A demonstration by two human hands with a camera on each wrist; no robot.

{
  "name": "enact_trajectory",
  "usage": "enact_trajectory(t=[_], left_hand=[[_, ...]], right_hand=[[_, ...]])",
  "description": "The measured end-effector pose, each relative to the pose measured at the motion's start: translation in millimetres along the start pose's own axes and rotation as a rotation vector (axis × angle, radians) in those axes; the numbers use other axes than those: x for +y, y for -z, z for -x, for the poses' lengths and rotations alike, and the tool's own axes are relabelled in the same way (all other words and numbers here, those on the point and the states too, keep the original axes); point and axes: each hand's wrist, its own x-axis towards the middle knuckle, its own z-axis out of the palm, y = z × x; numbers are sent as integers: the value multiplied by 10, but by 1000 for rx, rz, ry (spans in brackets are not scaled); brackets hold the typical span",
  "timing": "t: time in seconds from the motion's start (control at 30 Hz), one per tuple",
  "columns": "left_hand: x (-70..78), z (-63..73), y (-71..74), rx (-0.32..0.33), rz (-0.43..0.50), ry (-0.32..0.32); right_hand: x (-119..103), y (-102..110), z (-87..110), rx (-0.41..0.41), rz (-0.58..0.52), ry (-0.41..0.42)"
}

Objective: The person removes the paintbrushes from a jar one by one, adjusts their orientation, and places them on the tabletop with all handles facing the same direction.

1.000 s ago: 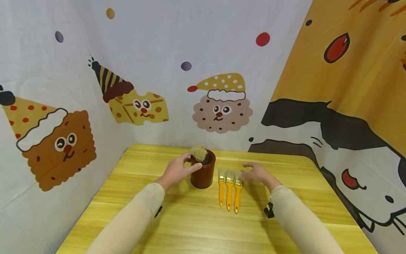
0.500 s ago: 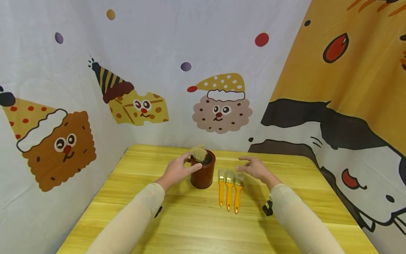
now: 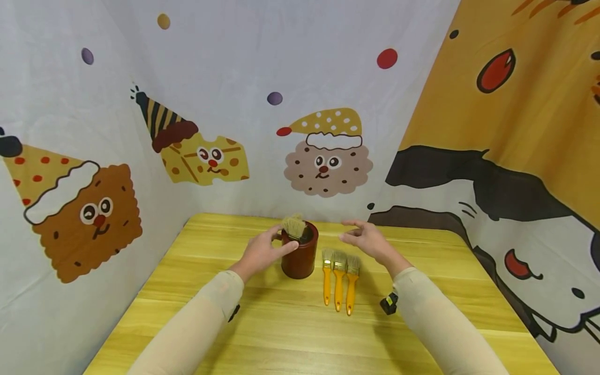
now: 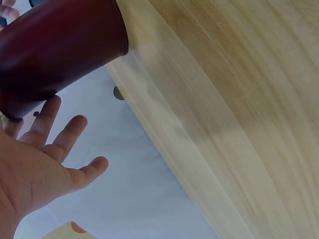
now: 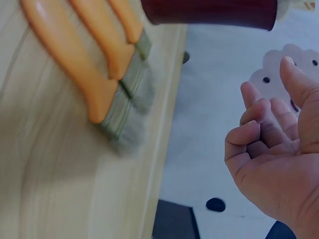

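Observation:
A dark red-brown cup (image 3: 299, 263) stands upright on the table, with a paintbrush (image 3: 294, 227) in it, pale bristles up. My left hand (image 3: 262, 251) holds the cup at its upper left, thumb across the front of the rim and fingers round the far side; in the left wrist view some fingers (image 4: 46, 117) spread away from the wall. Right of the cup, three paintbrushes (image 3: 338, 284) with orange handles lie side by side, bristles pointing away from me. Above their bristle ends hovers my right hand (image 3: 370, 241), loosely curved and holding nothing.
The wooden table (image 3: 262, 333) ends at a cloth backdrop (image 3: 244, 62) with cartoon prints, behind and on both sides. Black wrist devices show under both sleeves, such as the right wrist device (image 3: 389, 303).
My right hand has moved left and away from me, from beside the bristles of the rightmost brush to above the brush row, nearer the cup. The left hand and cup have stayed put.

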Motion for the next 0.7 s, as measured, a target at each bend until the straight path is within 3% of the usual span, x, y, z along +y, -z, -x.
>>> enact_trajectory(t=[0.7], left_hand=[[-26,-18,-14,-9,-3,2]], right_hand=[[-478,-165,-32,-24,-73,60]])
